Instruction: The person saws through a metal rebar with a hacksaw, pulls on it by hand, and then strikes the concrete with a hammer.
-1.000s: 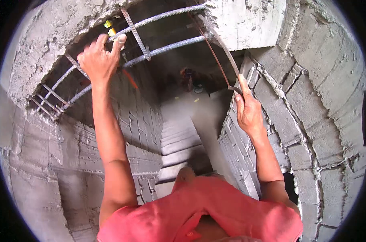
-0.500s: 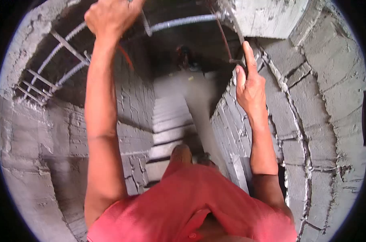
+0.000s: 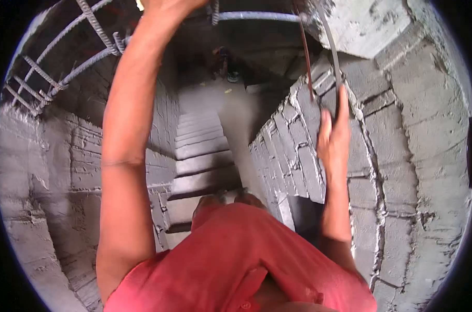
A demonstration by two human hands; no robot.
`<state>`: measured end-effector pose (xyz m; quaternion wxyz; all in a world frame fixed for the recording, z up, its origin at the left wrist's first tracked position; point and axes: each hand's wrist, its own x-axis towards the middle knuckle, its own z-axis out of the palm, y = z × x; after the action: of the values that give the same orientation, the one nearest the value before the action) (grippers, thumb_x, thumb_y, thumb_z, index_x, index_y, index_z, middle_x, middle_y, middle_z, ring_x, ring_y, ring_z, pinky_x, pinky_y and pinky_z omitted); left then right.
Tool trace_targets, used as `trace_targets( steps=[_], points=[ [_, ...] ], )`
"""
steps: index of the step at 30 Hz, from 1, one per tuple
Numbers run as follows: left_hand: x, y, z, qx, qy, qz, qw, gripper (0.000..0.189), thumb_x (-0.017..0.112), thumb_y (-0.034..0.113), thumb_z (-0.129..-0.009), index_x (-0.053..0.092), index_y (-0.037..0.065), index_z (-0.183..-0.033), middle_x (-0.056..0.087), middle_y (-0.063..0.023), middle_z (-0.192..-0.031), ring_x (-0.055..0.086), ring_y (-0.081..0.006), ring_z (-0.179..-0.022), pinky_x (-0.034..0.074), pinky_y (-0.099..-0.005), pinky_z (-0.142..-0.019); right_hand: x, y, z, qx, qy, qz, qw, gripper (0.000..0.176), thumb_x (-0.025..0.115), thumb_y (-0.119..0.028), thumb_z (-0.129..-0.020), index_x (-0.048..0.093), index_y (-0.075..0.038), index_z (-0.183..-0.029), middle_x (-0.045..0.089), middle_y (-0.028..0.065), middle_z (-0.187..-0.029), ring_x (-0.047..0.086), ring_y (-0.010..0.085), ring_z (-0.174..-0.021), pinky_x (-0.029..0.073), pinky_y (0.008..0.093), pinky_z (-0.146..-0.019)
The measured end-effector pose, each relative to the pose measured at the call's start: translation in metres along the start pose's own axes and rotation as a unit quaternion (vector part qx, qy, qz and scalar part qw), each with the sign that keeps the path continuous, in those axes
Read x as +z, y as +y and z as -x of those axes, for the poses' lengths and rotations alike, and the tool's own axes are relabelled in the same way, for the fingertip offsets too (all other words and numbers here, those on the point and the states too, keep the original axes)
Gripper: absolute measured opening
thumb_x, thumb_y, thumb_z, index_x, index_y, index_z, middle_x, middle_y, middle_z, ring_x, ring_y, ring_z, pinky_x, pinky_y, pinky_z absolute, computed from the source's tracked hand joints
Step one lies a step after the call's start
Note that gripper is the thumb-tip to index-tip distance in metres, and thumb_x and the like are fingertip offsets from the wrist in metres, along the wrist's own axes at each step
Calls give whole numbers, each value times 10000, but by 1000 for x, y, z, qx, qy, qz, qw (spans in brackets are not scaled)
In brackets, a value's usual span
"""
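My right hand (image 3: 334, 138) is closed around the near end of what looks like a hacksaw, thumb and forefinger pointing up along it. The saw's curved metal frame (image 3: 330, 41) and thin reddish blade (image 3: 305, 57) run up to the top edge; its handle is hidden in the hand. My left hand (image 3: 171, 5) is raised at the top edge, its fingers cut off by the frame, so its hold is hidden. Beside it, a ribbed steel bar (image 3: 259, 16) crosses the top between the two hands.
Narrow concrete steps (image 3: 199, 143) lead down between block walls, with my feet near the bottom centre. A rebar grid (image 3: 41, 80) sticks out at the upper left. A rough concrete block (image 3: 368, 26) overhangs at the upper right. Small blurred objects (image 3: 226, 65) lie below.
The view has shifted, and the steps and rebar appear further left and higher. My right hand is lower and slightly right with the saw; my left hand has moved up, further out of view.
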<state>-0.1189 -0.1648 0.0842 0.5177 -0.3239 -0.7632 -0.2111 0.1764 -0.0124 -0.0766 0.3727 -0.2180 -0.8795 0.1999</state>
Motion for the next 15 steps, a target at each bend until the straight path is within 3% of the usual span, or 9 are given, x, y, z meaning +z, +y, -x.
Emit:
trace_targets(
  steps=[2, 3, 4, 6, 9, 12, 13, 14, 15],
  points=[
    [5, 3, -2, -25, 1, -14, 1000, 582, 617, 603, -899, 776, 72, -718, 690, -190, -650, 708, -355, -630, 539, -475, -595, -10, 21, 42, -59, 5, 62, 996, 638, 516, -16, -1004, 278, -18, -1595, 538, 323, -1433, 635, 446, -1213, 516, 461, -984],
    [9, 2, -4, -21, 26, -22, 999, 570, 620, 581, -898, 775, 66, -709, 686, -196, -642, 704, -356, -614, 538, -475, -586, -16, 15, 43, 138, -64, -81, 985, 631, 505, -8, -1004, 266, 23, -1587, 508, 337, -1462, 539, 437, -1344, 455, 440, -1087],
    [11, 2, -1, -14, 40, -28, 999, 559, 623, 560, -896, 774, 60, -699, 682, -201, -634, 701, -357, -597, 538, -475, -577, -7, 27, 22, -77, 11, 41, 996, 634, 526, -30, -1007, 277, -2, -1589, 552, 305, -1435, 615, 428, -1260, 504, 414, -1021],
    [17, 2, 0, -9, 80, -44, 996, 547, 623, 533, -891, 764, 48, -682, 677, -204, -621, 697, -366, -581, 545, -479, -582, 8, 7, -45, -175, 58, 81, 979, 644, 533, -54, -1015, 265, -28, -1601, 589, 261, -1418, 664, 418, -1185, 532, 399, -970],
    [12, 0, 0, -9, 54, -23, 998, 580, 601, 563, -903, 760, 46, -696, 679, -205, -626, 698, -374, -590, 550, -484, -586, 9, -10, -51, -4, -24, -77, 997, 619, 514, -68, -1031, 279, -34, -1603, 496, 246, -1520, 516, 398, -1383, 443, 407, -1099],
    [11, -2, -1, -3, 31, -28, 999, 594, 596, 574, -907, 756, 49, -679, 678, -199, -619, 696, -371, -583, 546, -484, -567, -13, 18, 11, -118, 6, 102, 988, 631, 509, -54, -1025, 254, 20, -1597, 493, 290, -1506, 594, 400, -1305, 498, 376, -1020],
    [12, 1, -2, -9, 32, -30, 999, 581, 600, 555, -910, 752, 52, -662, 675, -190, -608, 691, -366, -565, 541, -482, -550, -25, 18, 40, -5, -41, 2, 999, 616, 494, -38, -1024, 261, 34, -1589, 472, 300, -1518, 570, 396, -1334, 452, 412, -1091],
    [12, 4, -2, -24, 36, -21, 999, 563, 604, 528, -909, 748, 51, -645, 669, -190, -595, 683, -360, -544, 541, -483, -544, -33, 31, 58, 46, -75, -9, 996, 589, 468, -84, -1042, 272, 62, -1577, 374, 294, -1590, 398, 380, -1477, 314, 410, -1199],
    [17, 2, -2, -15, 82, -34, 996, 551, 608, 510, -908, 743, 49, -639, 666, -194, -592, 682, -357, -540, 541, -484, -539, -29, 34, 40, -21, -47, 5, 999, 602, 490, -68, -1034, 272, 27, -1587, 447, 302, -1529, 504, 389, -1380, 409, 413, -1105]
  ],
)
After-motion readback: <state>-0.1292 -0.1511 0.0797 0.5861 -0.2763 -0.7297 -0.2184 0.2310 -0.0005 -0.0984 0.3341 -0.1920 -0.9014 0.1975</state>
